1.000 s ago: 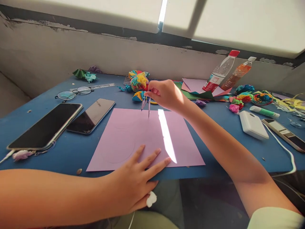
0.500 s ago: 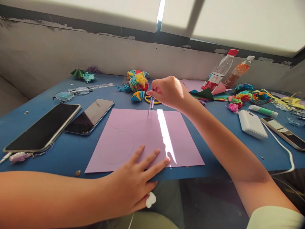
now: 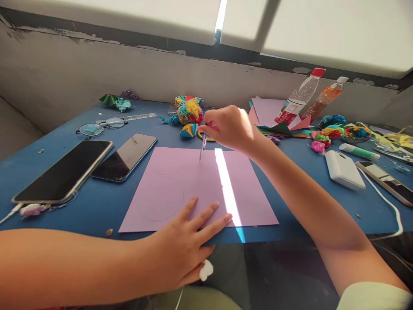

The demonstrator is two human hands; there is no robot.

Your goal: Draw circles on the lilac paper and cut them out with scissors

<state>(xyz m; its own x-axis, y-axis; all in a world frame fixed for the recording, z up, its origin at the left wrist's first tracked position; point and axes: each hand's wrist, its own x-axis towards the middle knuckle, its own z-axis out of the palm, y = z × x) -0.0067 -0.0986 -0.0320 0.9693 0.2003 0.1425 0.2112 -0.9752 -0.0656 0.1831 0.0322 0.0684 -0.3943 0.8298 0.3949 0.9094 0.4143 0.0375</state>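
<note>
A sheet of pink-purple paper (image 3: 206,185) lies on the blue table, with faint drawn circle lines on its left half. My left hand (image 3: 190,241) rests at the paper's near edge, fingers spread and pressing on it. A white heart-shaped piece (image 3: 206,270) sits by its little finger. My right hand (image 3: 227,127) is closed around the top of a drawing compass (image 3: 202,148), pinched between thumb and fingers. The compass points down, slightly tilted, its tip on the upper middle of the paper. Part of a yellow ring-shaped thing (image 3: 208,138) shows behind this hand.
Two phones (image 3: 66,172) and glasses (image 3: 102,126) lie on the left. Crumpled paper flowers (image 3: 190,112) stand at the back. On the right are two bottles (image 3: 298,97), coloured papers, a glue stick (image 3: 359,151), a white power bank (image 3: 344,169) with a cable, and another phone (image 3: 389,181).
The view has shifted slightly, so most things appear a little to the right. The compass leans a little differently in my right hand. My left hand stays spread on the paper.
</note>
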